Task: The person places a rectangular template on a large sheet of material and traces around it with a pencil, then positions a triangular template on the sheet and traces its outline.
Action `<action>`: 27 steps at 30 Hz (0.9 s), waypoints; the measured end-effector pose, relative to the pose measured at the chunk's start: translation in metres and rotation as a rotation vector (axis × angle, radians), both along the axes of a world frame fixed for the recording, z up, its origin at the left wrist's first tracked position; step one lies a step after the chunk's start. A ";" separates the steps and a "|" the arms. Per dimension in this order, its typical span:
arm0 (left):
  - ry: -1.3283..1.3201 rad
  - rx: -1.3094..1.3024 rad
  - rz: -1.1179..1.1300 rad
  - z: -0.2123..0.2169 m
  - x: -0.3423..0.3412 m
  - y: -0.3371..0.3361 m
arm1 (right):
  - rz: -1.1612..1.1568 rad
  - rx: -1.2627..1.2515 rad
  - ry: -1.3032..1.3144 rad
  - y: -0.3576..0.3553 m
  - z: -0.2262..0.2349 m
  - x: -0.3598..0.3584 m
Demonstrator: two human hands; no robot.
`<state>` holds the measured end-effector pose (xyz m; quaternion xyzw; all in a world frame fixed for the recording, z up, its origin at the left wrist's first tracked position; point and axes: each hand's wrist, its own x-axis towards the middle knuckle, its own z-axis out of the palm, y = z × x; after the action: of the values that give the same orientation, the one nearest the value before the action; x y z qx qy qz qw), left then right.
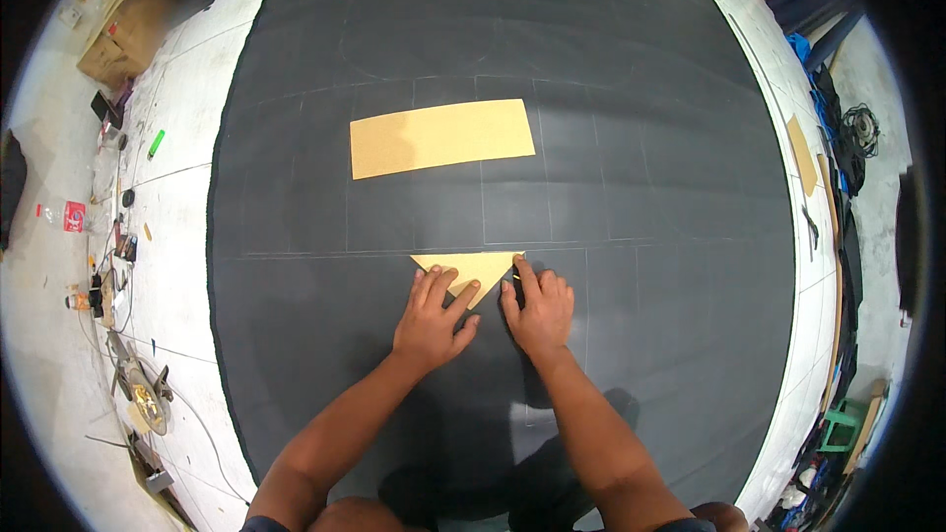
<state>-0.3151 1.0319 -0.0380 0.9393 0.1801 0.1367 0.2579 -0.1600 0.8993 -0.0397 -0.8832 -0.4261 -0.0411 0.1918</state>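
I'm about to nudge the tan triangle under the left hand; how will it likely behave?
The tan triangle has crisp, straight edges, so it is probably fairly stiff, though its narrow corners may bend. It looks thin, so likely light. Lying flat on the dark sheet, it should slide or swivel rather than roll, if the left hand lets it.

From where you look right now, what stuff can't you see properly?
All in the head view:
- Part of the yellow triangle: the left hand covers it.
- The small dark thing by the right hand: its fingers hide most of it, so I can't tell what it is.
- The far end of the black cloth: cut off by the top edge.
- The tangled wires: too small to follow.
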 end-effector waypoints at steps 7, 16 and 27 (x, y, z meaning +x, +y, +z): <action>0.030 0.170 -0.051 0.007 0.007 0.001 | -0.002 0.023 -0.008 0.003 -0.001 0.000; 0.210 0.132 -0.093 0.027 0.026 0.001 | 0.020 0.014 0.078 0.004 0.002 0.005; 0.034 0.087 -0.044 -0.004 0.010 -0.001 | 0.016 0.016 -0.038 0.002 -0.002 0.000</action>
<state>-0.3049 1.0314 -0.0420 0.9556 0.1575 0.1225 0.2167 -0.1604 0.9008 -0.0415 -0.8773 -0.4363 -0.0594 0.1910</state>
